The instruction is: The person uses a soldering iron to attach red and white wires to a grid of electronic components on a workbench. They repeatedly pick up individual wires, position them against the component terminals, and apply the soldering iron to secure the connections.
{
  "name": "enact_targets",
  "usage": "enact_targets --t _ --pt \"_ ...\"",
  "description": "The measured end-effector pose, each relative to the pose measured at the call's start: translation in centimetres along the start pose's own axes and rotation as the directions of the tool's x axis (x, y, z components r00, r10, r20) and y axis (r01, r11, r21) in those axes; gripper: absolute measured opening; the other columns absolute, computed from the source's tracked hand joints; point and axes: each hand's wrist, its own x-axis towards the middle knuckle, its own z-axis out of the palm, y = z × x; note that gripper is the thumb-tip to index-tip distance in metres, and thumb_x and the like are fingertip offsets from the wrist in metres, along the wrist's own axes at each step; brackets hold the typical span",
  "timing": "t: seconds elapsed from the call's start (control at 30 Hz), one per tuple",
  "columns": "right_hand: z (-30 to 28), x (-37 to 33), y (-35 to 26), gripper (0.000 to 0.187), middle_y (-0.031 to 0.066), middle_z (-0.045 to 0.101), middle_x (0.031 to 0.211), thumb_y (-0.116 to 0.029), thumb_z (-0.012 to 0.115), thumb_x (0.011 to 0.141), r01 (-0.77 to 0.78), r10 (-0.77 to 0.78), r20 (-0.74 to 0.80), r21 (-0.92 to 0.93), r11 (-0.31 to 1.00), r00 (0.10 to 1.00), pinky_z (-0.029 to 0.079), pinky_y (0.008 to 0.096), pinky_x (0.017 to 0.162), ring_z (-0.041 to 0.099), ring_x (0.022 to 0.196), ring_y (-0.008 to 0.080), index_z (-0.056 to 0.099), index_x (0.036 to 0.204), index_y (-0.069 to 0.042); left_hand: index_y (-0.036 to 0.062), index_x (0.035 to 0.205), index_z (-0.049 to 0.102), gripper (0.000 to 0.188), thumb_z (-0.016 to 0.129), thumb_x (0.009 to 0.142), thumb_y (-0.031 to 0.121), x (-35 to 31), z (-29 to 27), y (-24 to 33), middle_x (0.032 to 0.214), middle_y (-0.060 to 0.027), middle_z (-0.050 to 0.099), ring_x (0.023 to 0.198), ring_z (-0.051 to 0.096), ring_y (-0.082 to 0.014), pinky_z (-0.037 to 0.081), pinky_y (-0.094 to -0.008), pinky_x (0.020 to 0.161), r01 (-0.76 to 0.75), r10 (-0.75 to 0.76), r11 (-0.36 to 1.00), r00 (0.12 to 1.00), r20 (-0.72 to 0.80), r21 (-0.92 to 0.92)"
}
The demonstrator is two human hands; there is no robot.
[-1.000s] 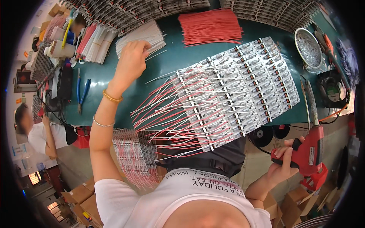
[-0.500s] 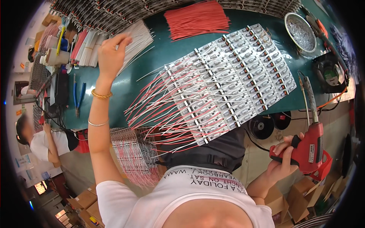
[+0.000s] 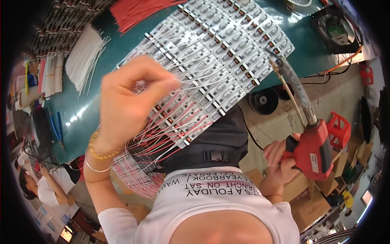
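1. We see the panel of small circuit boards lying slanted on the green counter, its near corner above the lap.
2. Red and white wires cover its left rows; the rightmost rows show none, so we judge it only partly wired.
3. Our left hand is over the left rows, its grip narrow; because of blur, we cannot tell if it holds a wire.
4. Our right hand has its grip around the red soldering gun.
5. White pile and red pile remain.
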Motion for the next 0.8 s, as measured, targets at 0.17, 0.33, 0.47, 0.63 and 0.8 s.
enact_targets --t 0.17,0.33,0.47,0.63,0.8 --pt "-1.0 -2.1 -0.5 0.070 -0.0007 0.045 0.050 -0.051 0.056 0.086 -0.074 0.073 0.019 0.034 0.997 0.997 0.039 0.0277 0.047 0.043 0.043 0.0121 0.034 0.128 0.001 0.0012 0.072 0.059 0.009 0.068 0.074 0.000 0.7 4.7 0.4 0.073 -0.0065 0.057 0.066 0.051 -0.0139 0.038 -0.0260 0.067 -0.302 0.274 0.884 0.953 0.127 0.357" --pt "-0.6 -2.6 -0.8 0.079 -0.0010 0.044 0.049 -0.060 0.056 0.080 -0.073 0.071 0.028 0.084 0.994 0.997 0.038 0.0270 0.046 0.042 0.040 0.0125 0.036 0.126 0.001 0.0067 0.076 0.052 0.017 0.068 0.073 0.001 0.8 7.0 -1.3 0.081 -0.0058 0.056 0.078 0.049 -0.0237 0.033 -0.0343 0.073 -0.420 0.422 0.784 0.901 0.103 0.456" --pt "0.0 -2.9 -1.0 0.081 -0.0009 0.044 0.048 -0.063 0.055 0.079 -0.214 0.215 -0.052 0.012 0.977 0.975 0.037 0.0268 0.046 0.042 0.040 0.0127 0.037 0.125 0.001 0.0064 0.076 0.052 0.017 0.068 0.073 0.001 0.6 7.1 -1.6 0.081 -0.0058 0.056 0.078 0.049 -0.0234 0.032 -0.0348 0.074 -0.409 0.412 0.770 0.905 0.109 0.490" --pt "-1.0 -3.3 -0.8 0.078 -0.0009 0.043 0.049 -0.064 0.054 0.078 -0.261 0.262 0.001 -0.059 0.964 0.965 0.037 0.0273 0.046 0.043 0.042 0.0126 0.040 0.120 0.001 0.0066 0.075 0.052 0.018 0.068 0.073 0.002 0.8 7.3 -1.6 0.081 -0.0057 0.056 0.078 0.049 -0.0233 0.032 -0.0349 0.074 -0.418 0.416 0.769 0.902 0.119 0.484" --pt "-1.4 -3.1 -0.1 0.075 -0.0016 0.044 0.051 -0.064 0.054 0.079 -0.230 0.238 0.050 -0.118 0.966 0.970 0.037 0.0278 0.046 0.043 0.043 0.0123 0.044 0.116 0.000 0.0067 0.075 0.051 0.018 0.068 0.072 0.001 0.6 7.2 -1.9 0.081 -0.0056 0.056 0.078 0.049 -0.0233 0.032 -0.0349 0.074 -0.414 0.418 0.759 0.902 0.111 0.503"
